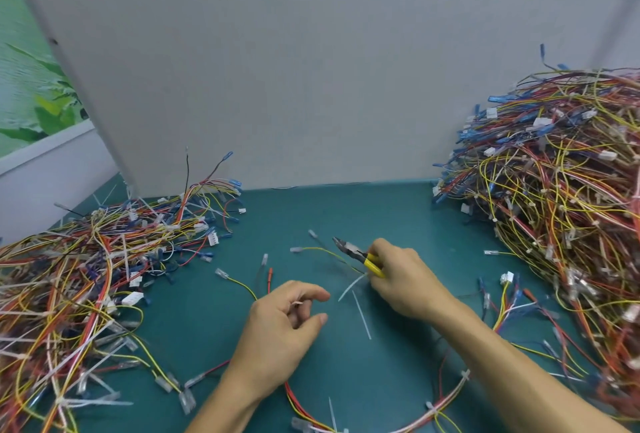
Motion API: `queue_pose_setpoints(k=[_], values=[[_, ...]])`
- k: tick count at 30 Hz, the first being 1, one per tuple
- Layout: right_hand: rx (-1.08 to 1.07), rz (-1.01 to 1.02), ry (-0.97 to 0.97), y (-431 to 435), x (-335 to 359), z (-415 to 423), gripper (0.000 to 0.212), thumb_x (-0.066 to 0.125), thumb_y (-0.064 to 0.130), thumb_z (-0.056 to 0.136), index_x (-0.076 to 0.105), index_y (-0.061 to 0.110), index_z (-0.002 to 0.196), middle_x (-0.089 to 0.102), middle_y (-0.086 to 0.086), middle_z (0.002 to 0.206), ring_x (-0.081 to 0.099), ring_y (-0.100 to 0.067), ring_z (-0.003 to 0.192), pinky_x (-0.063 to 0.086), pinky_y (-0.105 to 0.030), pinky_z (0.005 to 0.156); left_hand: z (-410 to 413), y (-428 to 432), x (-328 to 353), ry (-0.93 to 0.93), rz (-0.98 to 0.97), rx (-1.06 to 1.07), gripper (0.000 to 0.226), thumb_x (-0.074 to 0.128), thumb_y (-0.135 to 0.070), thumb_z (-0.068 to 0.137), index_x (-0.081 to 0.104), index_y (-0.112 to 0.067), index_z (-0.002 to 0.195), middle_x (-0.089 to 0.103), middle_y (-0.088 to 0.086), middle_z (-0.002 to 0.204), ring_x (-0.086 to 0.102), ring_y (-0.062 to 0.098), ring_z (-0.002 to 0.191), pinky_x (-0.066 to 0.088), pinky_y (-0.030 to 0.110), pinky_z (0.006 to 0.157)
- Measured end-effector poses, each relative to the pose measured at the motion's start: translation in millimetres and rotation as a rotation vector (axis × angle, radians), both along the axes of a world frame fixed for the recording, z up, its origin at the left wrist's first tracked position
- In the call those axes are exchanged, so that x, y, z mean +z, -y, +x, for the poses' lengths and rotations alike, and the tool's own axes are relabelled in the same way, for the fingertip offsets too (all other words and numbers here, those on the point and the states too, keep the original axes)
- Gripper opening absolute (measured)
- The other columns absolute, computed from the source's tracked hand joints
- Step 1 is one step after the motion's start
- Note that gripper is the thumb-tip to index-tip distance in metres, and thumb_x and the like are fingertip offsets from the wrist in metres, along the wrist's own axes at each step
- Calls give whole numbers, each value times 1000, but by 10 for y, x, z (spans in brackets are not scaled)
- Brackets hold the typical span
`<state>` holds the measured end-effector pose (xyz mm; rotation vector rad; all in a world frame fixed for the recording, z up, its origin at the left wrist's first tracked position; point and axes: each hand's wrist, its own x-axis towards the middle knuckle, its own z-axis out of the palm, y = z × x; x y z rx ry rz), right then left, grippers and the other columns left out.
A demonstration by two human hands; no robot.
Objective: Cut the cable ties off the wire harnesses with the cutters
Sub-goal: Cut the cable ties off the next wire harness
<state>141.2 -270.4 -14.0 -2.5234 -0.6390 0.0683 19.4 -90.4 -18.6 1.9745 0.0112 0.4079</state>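
Right hand (pixel 401 280): clenched around the yellow grips of the cutters (pixel 360 256), the dark nose pointing up and to the left, clear of any wire.
Left hand (pixel 291 315): loosely curled, thumb and fingers apart; a small white scrap sits between the fingers — it looks like a snipped tie piece, though it is too small to confirm.
Harness in work (pixel 443 408): a loop of red, yellow and white wires lies on the green counter (pixel 398 211) near the bottom edge, running beneath both forearms, with white ties visible along it.
Loose cable tie (pixel 362 315): a thin white strip lies on the counter between the two hands; a second, blurred strip (pixel 351 285) sits just beside the right hand.
Right pile (pixel 561 197): a tall heap of harnesses, many small white ties showing — judged not yet processed.
Left pile (pixel 93 276): a lower tangle of wires mixed with loose white strips.
Handling, wires: light, limp and prone to tangling; pinch the bundle just beside a tie to keep it steady.
Handling, ties: thin, stiff plastic; cut ends may spring away.
Risk: nicking wire insulation if the blades close on more than the tie.
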Motion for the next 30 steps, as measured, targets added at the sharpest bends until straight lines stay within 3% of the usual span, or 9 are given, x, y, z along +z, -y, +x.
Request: queue_pose_setpoints(k=[3,5,8,11,16,20,24,27,30], values=[[87,88,-18,74,57,-106,18,53,20,87,41,33,80,53,5,76,49,-16,71,36,-26,55,1,7,11,98,158,22,37,77,4,72,73,-27,91,51,-17,69,46,2,57,37,11,59],[142,112,-23,84,101,-210,22,55,20,85,41,34,75,53,7,71,47,-9,67,36,-20,55,-5,11,10,187,294,5,33,79,1,71,75,-18,98,57,-18,81,55,-2,72,40,6,68],[215,130,-41,63,117,-384,23,57,18,81,43,34,74,52,11,66,47,-3,65,37,-17,56,-15,38,23,269,456,-55,31,75,-8,70,75,-11,101,63,-2,94,57,-4,84,40,2,79],[266,121,-70,55,66,-525,23,56,17,76,42,36,74,51,10,68,46,-3,66,36,-18,58,-20,64,24,296,535,-136,29,76,-10,71,76,-14,100,67,-1,99,59,-2,89,38,1,84],[250,118,-77,54,-12,-595,20,57,19,78,42,33,77,53,8,72,44,-8,69,41,-30,65,-5,45,-34,247,489,-209,24,79,-11,71,75,-17,94,64,-18,88,56,-9,77,40,0,76],[244,126,-63,41,3,-613,18,59,22,78,43,31,76,51,8,69,43,-10,67,40,-28,63,1,30,-125,141,459,-193,18,78,-29,72,71,-20,85,69,-12,83,62,-1,76,49,15,71],[228,149,-3,106,103,-618,10,61,24,79,52,27,81,50,8,68,44,-8,67,36,-23,60,19,36,-158,71,458,-194,11,68,-35,80,69,-24,79,65,-14,76,57,-7,72,41,10,68],[225,73,90,215,204,-619,7,60,24,80,57,30,83,49,8,79,48,-9,76,38,-25,68,30,13,-151,27,407,-163,12,65,-36,80,68,-24,80,65,-19,72,59,-7,70,40,8,64],[178,-111,163,348,239,-667,11,54,31,82,55,24,91,50,8,83,52,-16,82,43,-31,72,35,-5,-158,-53,351,-181,12,63,-37,79,63,-29,88,67,-15,72,62,2,69,48,19,67]])
